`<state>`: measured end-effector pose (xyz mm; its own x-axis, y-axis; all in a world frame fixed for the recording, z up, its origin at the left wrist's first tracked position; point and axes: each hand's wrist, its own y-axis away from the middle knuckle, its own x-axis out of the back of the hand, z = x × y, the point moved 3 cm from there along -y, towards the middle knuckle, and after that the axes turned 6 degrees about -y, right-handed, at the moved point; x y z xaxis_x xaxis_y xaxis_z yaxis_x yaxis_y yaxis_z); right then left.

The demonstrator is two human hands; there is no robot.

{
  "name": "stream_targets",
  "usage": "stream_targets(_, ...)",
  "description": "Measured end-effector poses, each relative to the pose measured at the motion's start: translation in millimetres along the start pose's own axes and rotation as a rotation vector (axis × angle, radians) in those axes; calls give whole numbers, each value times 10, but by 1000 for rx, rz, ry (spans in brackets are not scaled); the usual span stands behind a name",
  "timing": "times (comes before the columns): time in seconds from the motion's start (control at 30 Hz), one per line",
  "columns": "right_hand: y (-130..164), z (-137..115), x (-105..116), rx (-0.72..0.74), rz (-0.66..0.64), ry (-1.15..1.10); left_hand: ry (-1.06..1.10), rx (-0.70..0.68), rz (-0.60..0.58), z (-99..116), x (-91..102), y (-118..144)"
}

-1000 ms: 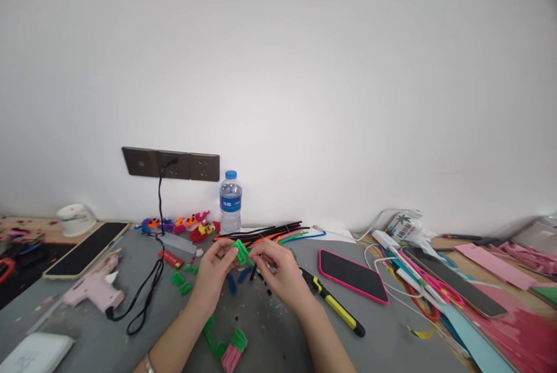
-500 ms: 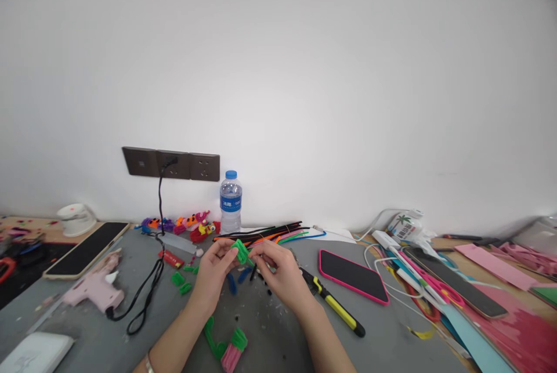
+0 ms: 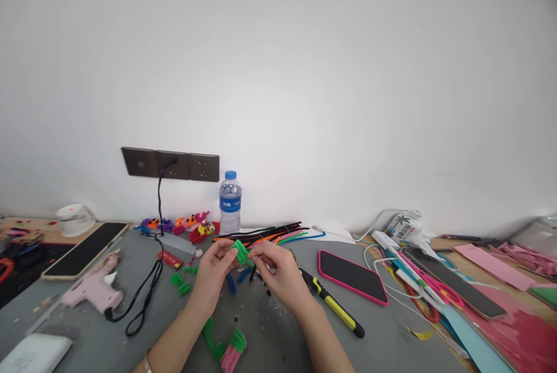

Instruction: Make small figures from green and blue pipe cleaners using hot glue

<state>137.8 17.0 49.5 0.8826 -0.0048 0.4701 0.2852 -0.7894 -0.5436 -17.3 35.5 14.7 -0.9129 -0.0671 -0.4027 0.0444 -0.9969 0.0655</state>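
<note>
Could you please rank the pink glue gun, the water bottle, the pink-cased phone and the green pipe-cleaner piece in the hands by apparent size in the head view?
1. pink-cased phone
2. pink glue gun, close behind and nearer the camera, so unsure
3. water bottle, farther back
4. green pipe-cleaner piece, held between left hand and right hand

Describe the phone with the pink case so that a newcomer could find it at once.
Start at the grey table and look just to the right of the person's right hand. The phone lies flat, screen up, beyond the yellow-and-black tool. Unlike the other phones, its dark screen has a bright pink rim.
</note>
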Motion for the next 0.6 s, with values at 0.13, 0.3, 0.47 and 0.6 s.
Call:
stream_targets(0.13, -6, -5, 3, 5, -1, 3, -7, -3, 4, 1, 1, 0)
stream_targets(0.3, -5, 0, 2, 1, 0, 11, -14, -7, 1, 17, -4, 10)
stream_targets(0.47, -9, -6, 9, 2, 3, 4, -16, -5, 7, 11, -1, 8)
stream_targets(0.6, -8, -23, 9, 10, -2, 4, -12, -19, -13, -13, 12, -3)
